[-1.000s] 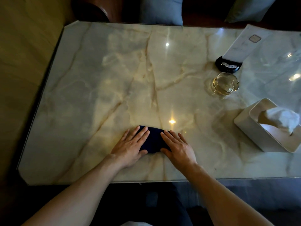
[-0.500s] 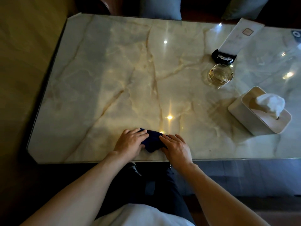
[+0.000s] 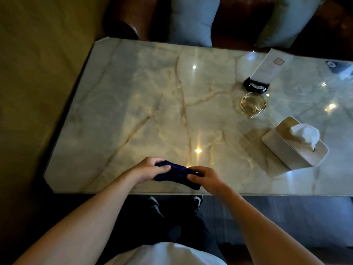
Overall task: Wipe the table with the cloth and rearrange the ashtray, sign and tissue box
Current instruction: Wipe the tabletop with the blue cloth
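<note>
From the head camera, we see a change from a second ago: then both palms lay flat on the cloth (image 3: 176, 175), pressing it to the worktop (image 3: 145, 104); now our left hand (image 3: 148, 170) and right hand (image 3: 207, 178) each have fingers curled around an end of it, bunching it between them near the near edge, at about 6 o'clock. We cannot tell whether it has left the surface. The view has also drawn back, so dark trousers, shoes and a white shirt show below the edge.

The cloth is dark navy, soft and creased. The worktop is glossy pale marble with amber veins and clipped corners, and it mirrors small ceiling lights.

At about 2 o'clock stands the sign (image 3: 267, 69), a pale card tilted back in a black oval base; its print is too small to read, with only a small rounded square near the top. Just in front of it sits the ashtray (image 3: 252, 105), round clear glass with an amber tint. At 3 o'clock lies the tissue box (image 3: 294, 152), cream with rounded corners and a tan lid, white tissue puffing out.

Beyond the far edge are two grey-blue cushions (image 3: 193, 18) on dark brown seating.
</note>
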